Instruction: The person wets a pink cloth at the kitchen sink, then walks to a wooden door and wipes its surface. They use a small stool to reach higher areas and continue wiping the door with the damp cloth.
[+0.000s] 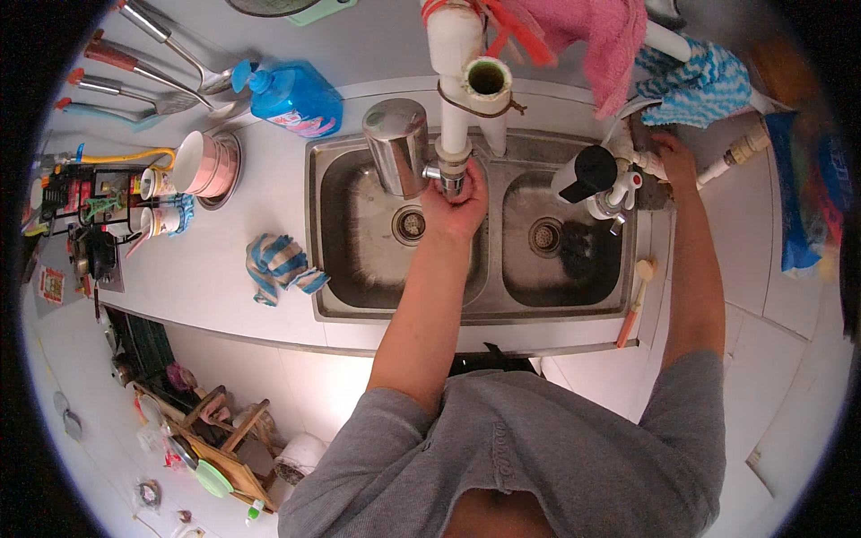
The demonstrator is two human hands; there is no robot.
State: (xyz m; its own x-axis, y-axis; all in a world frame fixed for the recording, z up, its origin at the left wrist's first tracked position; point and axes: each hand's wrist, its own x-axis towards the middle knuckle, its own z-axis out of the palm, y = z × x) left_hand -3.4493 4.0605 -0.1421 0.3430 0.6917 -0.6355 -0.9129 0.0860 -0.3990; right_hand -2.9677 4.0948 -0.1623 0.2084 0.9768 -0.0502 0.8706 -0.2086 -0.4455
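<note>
My left hand [457, 205] is raised over the left basin of a double stainless-steel sink [494, 269], its fingers curled around a chrome fitting [451, 180] at the lower end of a white plastic pipe [455, 128]. A shiny metal cylinder [395, 148] joins that fitting on its left. My right hand [675, 161] is at the back right, beside white pipe joints [647, 161]; its fingertips are partly hidden, and a firm hold cannot be told. Near it are a white tap with a red-marked handle [613, 198] and a black-topped spout [588, 173].
A blue soap bottle [296, 101] stands behind the sink's left end. A striped cloth [282, 269] lies left of the sink, a brush [637, 302] to its right. Pink bowls [202, 168] stand farther left. A pink towel [609, 54] and a blue-striped cloth [706, 84] hang above.
</note>
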